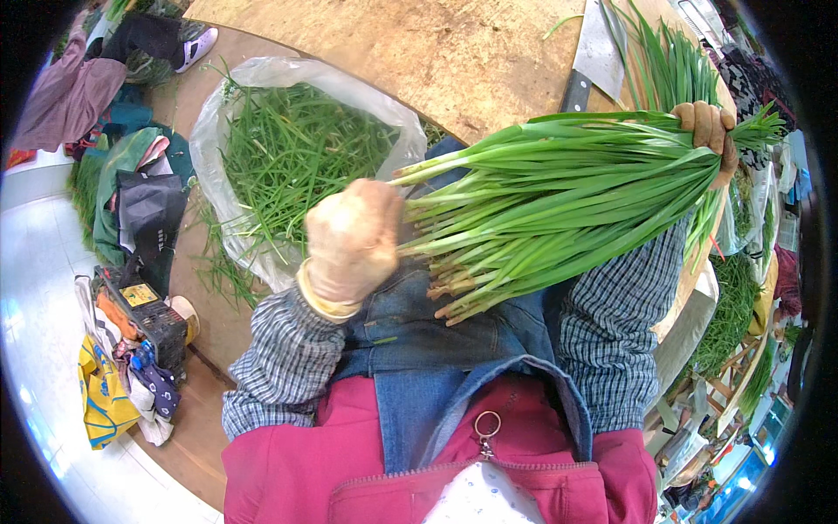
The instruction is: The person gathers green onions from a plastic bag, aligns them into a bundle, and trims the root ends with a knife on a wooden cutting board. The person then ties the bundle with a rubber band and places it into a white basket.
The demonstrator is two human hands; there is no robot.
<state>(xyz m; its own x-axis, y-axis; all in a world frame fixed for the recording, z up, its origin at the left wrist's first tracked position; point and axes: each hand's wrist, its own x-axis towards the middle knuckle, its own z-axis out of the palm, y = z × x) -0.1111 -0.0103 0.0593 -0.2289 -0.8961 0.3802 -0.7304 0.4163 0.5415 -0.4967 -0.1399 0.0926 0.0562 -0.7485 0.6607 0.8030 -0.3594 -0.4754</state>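
Note:
My right hand is closed around the leafy end of a large bunch of long flat green leaves, which look like garlic chives. The pale, brownish root ends point left and fan out. My left hand, a little blurred, is curled at those root ends; its fingertips are hidden, so whether it grips a stalk is unclear. Beyond the bunch, a broad-bladed knife with a black handle lies on the wooden board, beside more of the same greens.
An open clear plastic bag of loose green trimmings stands left of the wooden board. A black crate with cloths and a yellow bag is at far left. Another person's leg and shoe show upper left. More greens lie right.

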